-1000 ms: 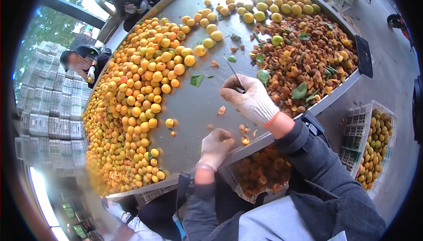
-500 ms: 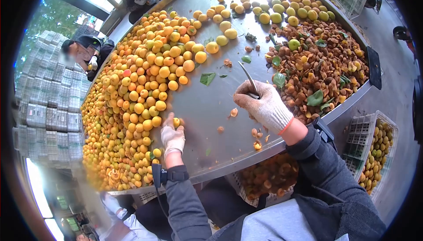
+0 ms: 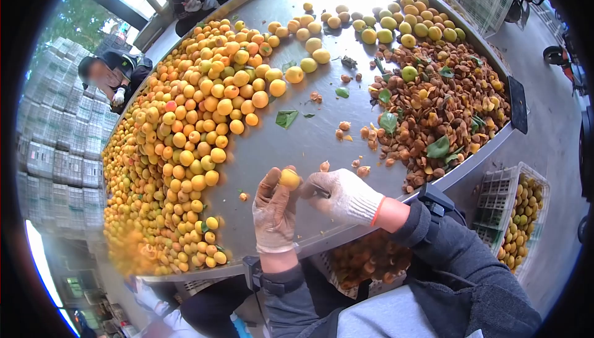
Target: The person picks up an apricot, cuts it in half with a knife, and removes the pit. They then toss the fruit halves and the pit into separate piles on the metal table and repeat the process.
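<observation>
My left hand (image 3: 276,208), in a soiled white glove, is closed around a yellow apricot (image 3: 289,179) near the front of the metal table. Beside it, almost touching, my right hand (image 3: 342,196) grips a small curved knife (image 3: 319,191); most of the blade is hidden by the fingers and glove. A large heap of yellow-orange apricots (image 3: 192,134) lies to the left of both hands. Several brown pits (image 3: 364,171) with bits of flesh lie just beyond my right hand.
A pile of brown pits and scraps (image 3: 445,103) covers the table's right side, with greenish apricots (image 3: 427,19) behind it. A crate of apricots (image 3: 520,214) stands at right; another crate (image 3: 371,257) sits under the table edge. Two co-workers (image 3: 117,72) sit along the far left side.
My left hand has come from the heap toward the middle with an apricot. My right hand has lowered and moved left with the knife to meet it. Several pits now lie beyond the right hand.
</observation>
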### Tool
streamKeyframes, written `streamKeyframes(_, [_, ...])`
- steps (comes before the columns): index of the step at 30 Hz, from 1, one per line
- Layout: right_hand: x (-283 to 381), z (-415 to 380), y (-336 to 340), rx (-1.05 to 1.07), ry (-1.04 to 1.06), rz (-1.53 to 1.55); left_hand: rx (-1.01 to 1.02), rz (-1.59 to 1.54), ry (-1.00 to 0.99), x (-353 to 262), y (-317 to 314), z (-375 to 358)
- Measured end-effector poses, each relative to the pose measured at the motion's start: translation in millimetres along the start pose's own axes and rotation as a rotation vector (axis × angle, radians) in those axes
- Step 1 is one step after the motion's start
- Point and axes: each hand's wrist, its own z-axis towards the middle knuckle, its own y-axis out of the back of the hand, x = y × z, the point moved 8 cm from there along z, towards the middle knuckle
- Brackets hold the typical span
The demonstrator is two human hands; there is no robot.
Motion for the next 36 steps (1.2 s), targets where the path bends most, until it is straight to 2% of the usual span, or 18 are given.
streamKeyframes(8, [4,-1,-8,0.037,0.014,-0.186,0.083,-0.171,-0.01,5,0,2])
streamKeyframes(17, [0,8,-14,0.082,0.04,-0.219,-0.033,-0.066,-0.001,4,3,-1])
streamKeyframes(19, [-4,12,-15,0.108,-0.035,-0.07,-0.11,0.199,-0.12,-3,-2,-6])
streamKeyframes(20, [-4,14,-15,0.106,-0.037,-0.072,-0.108,0.197,-0.119,-1,-5,-7])
streamKeyframes(22, [-11,16,-17,0.137,-0.142,-0.036,-0.105,0.528,-0.281,-14,-16,-12])
streamKeyframes(23, [-9,17,-17,0.135,-0.141,-0.037,-0.103,0.527,-0.282,-15,-17,-10])
streamKeyframes(25, [-2,17,-16,0.118,-0.127,-0.112,-0.049,0.185,-0.173,-9,-17,-4])
streamKeyframes(26, [-4,17,-16,0.119,-0.126,-0.112,-0.049,0.184,-0.174,-9,-14,-3])
streamKeyframes(28, [-1,17,-18,0.108,-0.018,-0.283,-0.086,0.29,-0.001,7,-5,-1])
streamKeyframes(32, [-4,15,-15,0.011,0.027,-0.299,-0.086,0.47,-0.126,-6,-13,-6])
streamKeyframes(35, [-3,19,-16,0.12,0.022,-0.374,-0.039,0.487,-0.149,-11,-16,-7])
streamKeyframes(36, [-5,19,-20,0.263,-0.102,-0.127,-0.01,0.482,-0.103,-9,-18,-7])
